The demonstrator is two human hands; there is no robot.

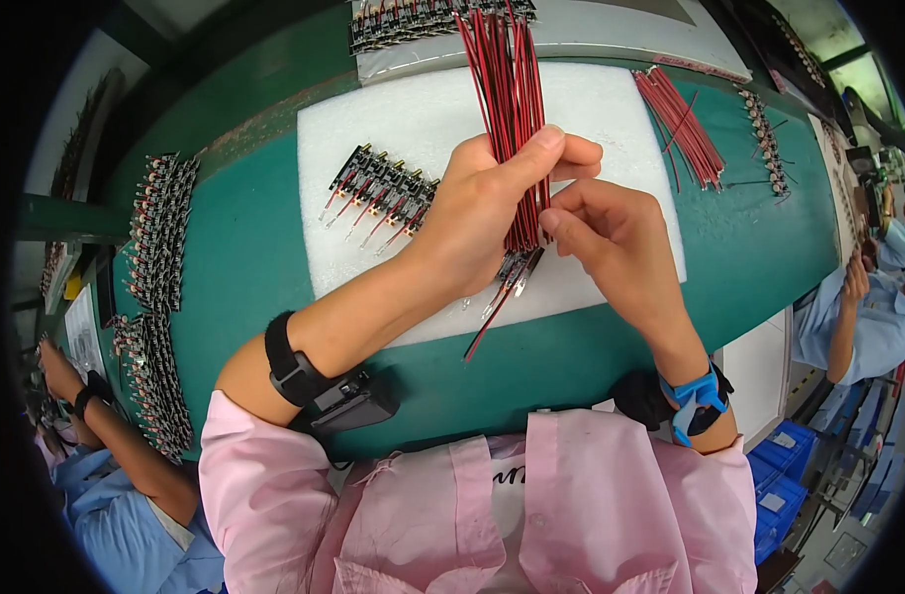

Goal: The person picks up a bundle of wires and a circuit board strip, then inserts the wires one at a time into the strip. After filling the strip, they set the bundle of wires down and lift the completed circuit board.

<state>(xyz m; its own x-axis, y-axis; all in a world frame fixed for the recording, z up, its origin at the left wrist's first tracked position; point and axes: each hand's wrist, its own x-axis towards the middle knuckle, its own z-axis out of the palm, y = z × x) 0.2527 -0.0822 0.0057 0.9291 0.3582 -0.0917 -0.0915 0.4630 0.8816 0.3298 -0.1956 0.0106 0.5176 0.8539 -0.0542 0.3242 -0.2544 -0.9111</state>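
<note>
In the head view, our left hand (482, 198) is wrapped around a bundle of red and black wires (500, 89), pointing toward twelve o'clock above the white foam sheet (343, 277). Our right hand (619, 233) curls at its three-o'clock side; we cannot tell whether it pinches a wire. Circuit boards (385, 188) lie at eleven o'clock, more wires (685, 129) at two.

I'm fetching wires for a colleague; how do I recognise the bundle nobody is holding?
On the green tabletop, find the white foam sheet. At its upper right corner lies a slanting bundle of red-and-black wires. It lies untouched, whereas the similar wire bundle is held in the left hand.
</note>
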